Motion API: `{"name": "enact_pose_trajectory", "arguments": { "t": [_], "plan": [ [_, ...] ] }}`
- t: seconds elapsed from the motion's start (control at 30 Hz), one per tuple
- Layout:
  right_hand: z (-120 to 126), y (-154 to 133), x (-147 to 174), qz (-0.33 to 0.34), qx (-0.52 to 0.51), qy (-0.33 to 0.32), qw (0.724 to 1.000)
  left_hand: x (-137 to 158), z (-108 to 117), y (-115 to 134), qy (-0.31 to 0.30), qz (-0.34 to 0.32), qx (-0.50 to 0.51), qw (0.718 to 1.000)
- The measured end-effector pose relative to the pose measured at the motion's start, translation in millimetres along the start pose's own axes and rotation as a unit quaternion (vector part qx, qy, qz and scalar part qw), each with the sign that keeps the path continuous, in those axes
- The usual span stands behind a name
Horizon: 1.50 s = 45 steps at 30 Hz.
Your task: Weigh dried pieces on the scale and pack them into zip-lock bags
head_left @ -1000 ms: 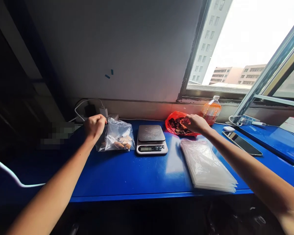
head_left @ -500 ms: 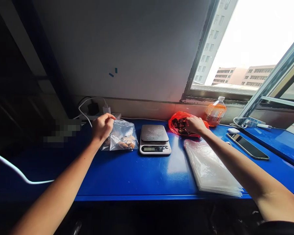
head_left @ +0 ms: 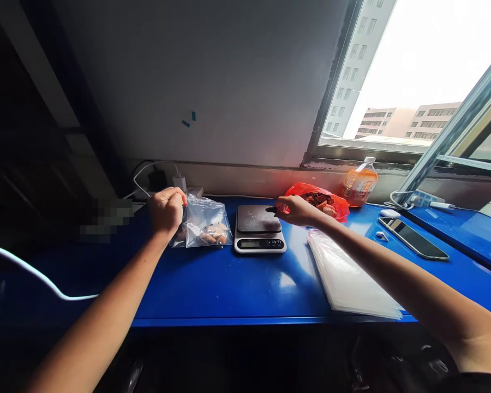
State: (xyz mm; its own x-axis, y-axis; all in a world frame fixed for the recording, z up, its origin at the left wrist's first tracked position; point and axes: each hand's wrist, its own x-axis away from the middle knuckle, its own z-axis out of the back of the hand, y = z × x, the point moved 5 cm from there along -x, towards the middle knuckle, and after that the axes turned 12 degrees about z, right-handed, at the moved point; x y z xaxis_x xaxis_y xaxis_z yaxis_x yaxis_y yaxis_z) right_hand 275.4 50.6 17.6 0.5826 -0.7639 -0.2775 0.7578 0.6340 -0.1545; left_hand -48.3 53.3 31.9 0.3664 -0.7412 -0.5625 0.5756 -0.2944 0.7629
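My left hand [head_left: 167, 210] is closed at the top left corner of a clear plastic bag [head_left: 198, 218]. Brownish, rounded pieces [head_left: 214, 233] lie in the bottom of that bag. My right hand [head_left: 295, 209] pinches a small dark piece [head_left: 272, 209] above the right edge of the digital kitchen scale [head_left: 258, 218]. Specks dot the scale's grey plate, and the digits on its display are too faint to read. Behind my right hand, an open red plastic bag [head_left: 343, 208] holds several dark brown pieces [head_left: 319, 201] like those in the clear bag.
A stack of clear plastic bags [head_left: 347, 278] lies under my right forearm on the blue table [head_left: 229, 289]. A bottle of orange drink [head_left: 360, 183] stands by the window. A phone [head_left: 415, 238], a white earbud [head_left: 381, 236] and its case [head_left: 389, 213] lie at the right.
My right hand has come out of the red bag and moved left to the scale with a dark piece in its fingers. My left hand stays at the clear bag.
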Motion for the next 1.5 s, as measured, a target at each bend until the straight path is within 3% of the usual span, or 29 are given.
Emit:
{"name": "enact_pose_trajectory", "arguments": {
  "t": [0.17,0.3,0.43,0.7,0.83,1.0,1.2,1.33,1.43,1.5],
  "plan": [
    [-11,-6,-19,0.011,-0.012,0.010,1.000,3,-4,2,-0.009,-0.011,0.041,0.999],
    [11,45,-11,-0.108,0.059,0.034,0.992,3,-15,2,-0.059,0.004,0.001,0.998],
    [22,97,3,-0.202,0.126,0.000,0.971,3,-22,1,-0.080,0.007,-0.057,0.995],
    [-18,115,-2,-0.194,0.136,-0.063,0.970,1,-21,-4,-0.086,0.007,-0.075,0.993],
    [-16,118,-3,-0.197,0.138,-0.048,0.969,3,-23,-3,-0.104,-0.008,-0.091,0.990],
    [7,97,-5,-0.172,0.132,0.002,0.976,3,-21,4,-0.096,-0.031,-0.111,0.989],
    [17,31,-17,-0.054,0.045,0.076,0.995,19,-17,33,-0.140,-0.134,-0.132,0.972],
    [4,8,-29,-0.031,0.008,0.056,0.998,45,-27,47,-0.220,-0.178,-0.270,0.920],
    [-6,1,-33,-0.016,0.001,0.033,0.999,55,-33,35,-0.275,-0.156,-0.370,0.873],
    [-10,-2,-32,-0.001,-0.009,0.020,1.000,54,-34,23,-0.305,-0.131,-0.392,0.858]
  ]
}}
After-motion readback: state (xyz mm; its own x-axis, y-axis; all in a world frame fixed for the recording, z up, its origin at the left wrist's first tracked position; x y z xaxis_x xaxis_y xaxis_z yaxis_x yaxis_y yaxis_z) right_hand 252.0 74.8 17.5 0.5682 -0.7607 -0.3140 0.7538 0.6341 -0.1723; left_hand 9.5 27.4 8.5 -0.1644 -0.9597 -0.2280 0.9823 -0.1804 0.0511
